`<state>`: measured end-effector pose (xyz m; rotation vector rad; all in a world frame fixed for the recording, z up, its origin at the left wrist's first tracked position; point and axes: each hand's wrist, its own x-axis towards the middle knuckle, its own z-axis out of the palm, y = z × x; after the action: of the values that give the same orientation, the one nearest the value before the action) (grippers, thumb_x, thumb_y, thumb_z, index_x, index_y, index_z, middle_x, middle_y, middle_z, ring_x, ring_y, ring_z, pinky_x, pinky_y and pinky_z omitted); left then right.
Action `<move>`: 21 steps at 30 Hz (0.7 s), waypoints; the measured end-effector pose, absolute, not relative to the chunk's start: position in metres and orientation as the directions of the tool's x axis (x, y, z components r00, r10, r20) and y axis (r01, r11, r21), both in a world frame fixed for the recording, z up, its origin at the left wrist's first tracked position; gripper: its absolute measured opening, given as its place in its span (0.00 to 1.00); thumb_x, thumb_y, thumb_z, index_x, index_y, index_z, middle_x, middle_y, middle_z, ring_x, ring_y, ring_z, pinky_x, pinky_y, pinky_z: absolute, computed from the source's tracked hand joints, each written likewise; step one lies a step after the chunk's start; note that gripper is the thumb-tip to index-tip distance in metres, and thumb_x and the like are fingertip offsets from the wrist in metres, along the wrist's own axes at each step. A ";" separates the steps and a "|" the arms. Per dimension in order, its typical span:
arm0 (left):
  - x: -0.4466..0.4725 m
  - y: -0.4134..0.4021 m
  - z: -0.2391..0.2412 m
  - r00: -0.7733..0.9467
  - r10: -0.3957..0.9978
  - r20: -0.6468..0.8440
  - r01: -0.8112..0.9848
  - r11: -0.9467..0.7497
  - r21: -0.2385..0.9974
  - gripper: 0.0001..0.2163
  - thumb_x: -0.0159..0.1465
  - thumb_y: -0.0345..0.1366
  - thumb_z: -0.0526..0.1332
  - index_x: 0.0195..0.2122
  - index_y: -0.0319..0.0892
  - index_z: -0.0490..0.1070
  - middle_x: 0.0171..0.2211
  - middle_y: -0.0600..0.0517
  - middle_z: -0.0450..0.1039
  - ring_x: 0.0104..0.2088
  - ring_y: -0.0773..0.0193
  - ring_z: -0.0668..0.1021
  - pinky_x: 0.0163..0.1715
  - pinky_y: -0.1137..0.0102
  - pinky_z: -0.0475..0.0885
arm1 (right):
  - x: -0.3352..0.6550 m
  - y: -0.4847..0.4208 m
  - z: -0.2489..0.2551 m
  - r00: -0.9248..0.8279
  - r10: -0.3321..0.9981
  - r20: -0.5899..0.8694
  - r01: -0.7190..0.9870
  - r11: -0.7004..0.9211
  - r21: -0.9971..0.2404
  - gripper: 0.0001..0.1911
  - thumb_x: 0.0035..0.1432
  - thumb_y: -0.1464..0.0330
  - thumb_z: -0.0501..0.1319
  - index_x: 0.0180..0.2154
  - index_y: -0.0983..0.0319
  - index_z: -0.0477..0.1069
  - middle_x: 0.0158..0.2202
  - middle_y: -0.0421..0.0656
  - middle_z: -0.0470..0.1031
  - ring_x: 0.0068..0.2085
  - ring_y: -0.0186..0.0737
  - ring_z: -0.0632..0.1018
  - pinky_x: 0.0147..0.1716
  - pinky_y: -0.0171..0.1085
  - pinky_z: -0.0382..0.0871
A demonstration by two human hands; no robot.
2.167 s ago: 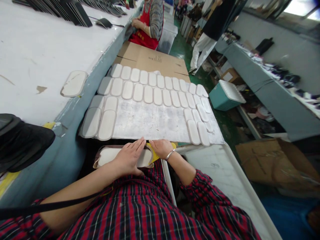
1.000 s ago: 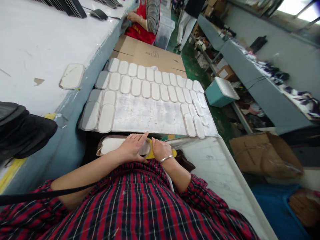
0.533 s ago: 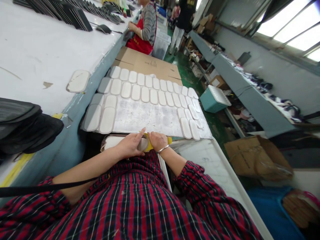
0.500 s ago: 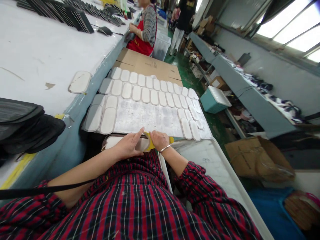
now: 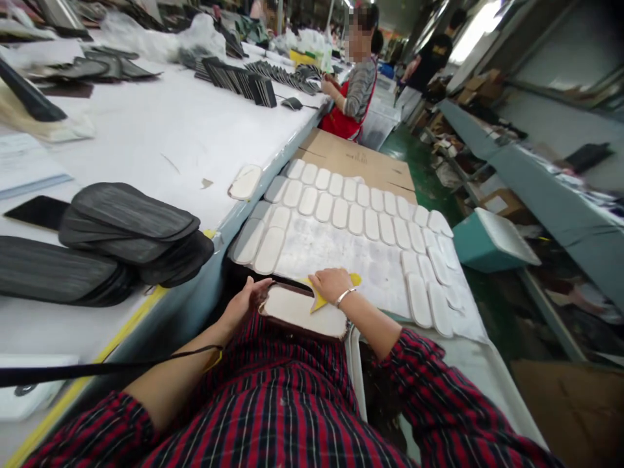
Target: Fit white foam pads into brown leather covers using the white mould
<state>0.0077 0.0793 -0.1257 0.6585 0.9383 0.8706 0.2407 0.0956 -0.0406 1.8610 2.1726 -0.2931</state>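
A long white oval panel with a dark brown edge [image 5: 295, 309] lies across the front of my body, close to my waist. At its left end my left hand [image 5: 242, 302] grips the edge, its fingers along the far side. My right hand [image 5: 332, 285] is closed around a yellow scraper [image 5: 319, 301], whose wide pointed blade rests over the panel's right half. Just beyond, rows of white oval pieces [image 5: 340, 213] lie on a whitish board [image 5: 336, 250].
Stacked black oval pieces [image 5: 131, 211] lie on the white table [image 5: 160, 130] at left, with one white oval piece [image 5: 245, 182] at its edge. A cardboard sheet [image 5: 351, 156] lies beyond the board. A person in a red apron [image 5: 344, 114] works farther along. A teal bin [image 5: 487, 240] stands right.
The view has swung left. My left hand has shifted from over the panel to its left end, uncovering more white surface. The scraper stays in my right hand, its blade now over the panel.
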 end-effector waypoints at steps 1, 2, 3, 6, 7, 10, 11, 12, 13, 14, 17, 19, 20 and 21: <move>0.012 0.078 -0.125 0.352 0.838 -0.416 -0.360 0.532 0.766 0.32 0.59 0.58 0.46 0.51 0.36 0.67 0.50 0.42 0.69 0.51 0.53 0.70 0.51 0.61 0.63 | 0.231 0.105 -0.041 -0.179 0.927 -0.331 0.981 0.195 0.015 0.27 0.63 0.56 0.40 0.35 0.60 0.74 0.37 0.47 0.76 0.40 0.46 0.74 0.40 0.43 0.58; 0.016 0.077 -0.124 0.385 0.820 -0.424 -0.366 0.557 0.745 0.32 0.59 0.59 0.45 0.50 0.37 0.68 0.47 0.44 0.71 0.49 0.53 0.72 0.49 0.62 0.65 | 0.223 0.113 -0.042 -0.221 0.917 -0.331 0.971 0.237 0.010 0.28 0.63 0.55 0.39 0.35 0.60 0.74 0.37 0.47 0.76 0.40 0.45 0.74 0.40 0.42 0.58; 0.019 0.076 -0.122 0.403 0.806 -0.433 -0.364 0.575 0.733 0.32 0.59 0.59 0.45 0.50 0.38 0.68 0.45 0.45 0.73 0.48 0.54 0.73 0.47 0.64 0.66 | 0.214 0.120 -0.043 -0.267 0.905 -0.330 0.959 0.284 0.003 0.29 0.63 0.55 0.39 0.35 0.60 0.74 0.37 0.47 0.76 0.39 0.45 0.74 0.39 0.42 0.58; 0.024 0.077 -0.114 0.388 0.780 -0.490 -0.353 0.617 0.703 0.34 0.58 0.61 0.43 0.49 0.38 0.70 0.39 0.46 0.76 0.42 0.55 0.76 0.39 0.68 0.70 | 0.195 0.137 -0.047 -0.414 0.850 -0.327 0.903 0.428 -0.029 0.32 0.64 0.54 0.36 0.34 0.60 0.75 0.36 0.47 0.76 0.38 0.43 0.74 0.37 0.39 0.58; 0.025 0.078 -0.111 0.377 0.775 -0.507 -0.363 0.627 0.689 0.35 0.58 0.62 0.41 0.49 0.38 0.70 0.37 0.46 0.77 0.40 0.55 0.76 0.36 0.68 0.70 | 0.190 0.142 -0.048 -0.458 0.825 -0.330 0.881 0.471 -0.043 0.32 0.64 0.54 0.35 0.34 0.60 0.75 0.36 0.47 0.76 0.38 0.42 0.74 0.36 0.38 0.57; 0.028 0.078 -0.101 0.342 0.792 -0.506 -0.445 0.611 0.655 0.36 0.59 0.61 0.38 0.51 0.38 0.68 0.34 0.46 0.77 0.38 0.56 0.77 0.33 0.69 0.70 | 0.179 0.153 -0.049 -0.591 0.738 -0.326 0.796 0.599 -0.087 0.32 0.64 0.54 0.36 0.34 0.61 0.75 0.34 0.47 0.76 0.37 0.42 0.74 0.34 0.37 0.56; 0.029 0.077 -0.098 0.321 0.806 -0.498 -0.469 0.592 0.655 0.35 0.59 0.60 0.39 0.52 0.38 0.67 0.34 0.46 0.77 0.37 0.57 0.77 0.33 0.69 0.70 | 0.177 0.156 -0.049 -0.633 0.707 -0.316 0.763 0.638 -0.100 0.32 0.64 0.54 0.36 0.33 0.62 0.75 0.34 0.47 0.76 0.37 0.41 0.74 0.34 0.37 0.56; 0.030 0.076 -0.096 0.295 0.817 -0.495 -0.483 0.575 0.661 0.34 0.60 0.59 0.39 0.52 0.38 0.67 0.34 0.46 0.77 0.37 0.57 0.77 0.33 0.69 0.70 | 0.175 0.159 -0.049 -0.673 0.676 -0.302 0.729 0.675 -0.115 0.32 0.64 0.54 0.37 0.32 0.62 0.74 0.33 0.47 0.76 0.37 0.41 0.74 0.34 0.37 0.55; 0.031 0.074 -0.095 0.268 0.823 -0.500 -0.486 0.564 0.667 0.33 0.60 0.58 0.40 0.52 0.38 0.67 0.34 0.46 0.77 0.37 0.57 0.77 0.33 0.69 0.70 | 0.173 0.162 -0.050 -0.709 0.645 -0.284 0.696 0.707 -0.130 0.31 0.64 0.54 0.37 0.32 0.63 0.74 0.32 0.47 0.76 0.36 0.41 0.74 0.34 0.38 0.55; 0.031 0.072 -0.094 0.240 0.825 -0.512 -0.481 0.559 0.675 0.32 0.61 0.57 0.42 0.52 0.38 0.66 0.34 0.47 0.77 0.36 0.58 0.77 0.34 0.68 0.70 | 0.171 0.164 -0.051 -0.743 0.615 -0.265 0.661 0.736 -0.146 0.31 0.64 0.54 0.38 0.32 0.63 0.74 0.32 0.47 0.76 0.36 0.40 0.74 0.34 0.38 0.54; 0.029 0.063 -0.096 0.126 0.825 -0.551 -0.399 0.550 0.733 0.29 0.61 0.55 0.44 0.51 0.37 0.67 0.36 0.46 0.77 0.38 0.56 0.77 0.38 0.65 0.70 | 0.166 0.169 -0.054 -0.829 0.523 -0.199 0.556 0.810 -0.184 0.31 0.64 0.54 0.39 0.30 0.63 0.74 0.31 0.46 0.76 0.34 0.39 0.74 0.33 0.37 0.53; 0.025 0.056 -0.096 0.021 0.849 -0.528 -0.217 0.520 0.826 0.27 0.62 0.53 0.45 0.49 0.37 0.70 0.38 0.46 0.76 0.41 0.55 0.76 0.44 0.63 0.68 | 0.164 0.171 -0.057 -0.871 0.465 -0.158 0.489 0.850 -0.194 0.30 0.64 0.55 0.39 0.29 0.63 0.73 0.29 0.46 0.76 0.33 0.38 0.74 0.33 0.37 0.53; 0.023 0.053 -0.095 -0.022 0.867 -0.499 -0.107 0.494 0.863 0.26 0.62 0.52 0.46 0.47 0.38 0.71 0.40 0.47 0.76 0.43 0.54 0.75 0.48 0.62 0.66 | 0.163 0.172 -0.058 -0.888 0.437 -0.140 0.458 0.867 -0.198 0.30 0.64 0.56 0.39 0.28 0.63 0.73 0.29 0.46 0.76 0.33 0.38 0.74 0.32 0.38 0.53; 0.021 0.051 -0.094 -0.053 0.883 -0.466 -0.003 0.467 0.884 0.25 0.61 0.51 0.47 0.46 0.39 0.72 0.42 0.48 0.75 0.46 0.54 0.74 0.51 0.62 0.63 | 0.162 0.173 -0.059 -0.904 0.410 -0.125 0.428 0.881 -0.203 0.30 0.64 0.56 0.39 0.28 0.63 0.73 0.29 0.46 0.76 0.32 0.38 0.74 0.32 0.38 0.53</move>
<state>0.0212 0.0507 -0.0940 0.8249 1.4449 0.8744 0.1621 0.1730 -0.0593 0.6624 2.9702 -0.3478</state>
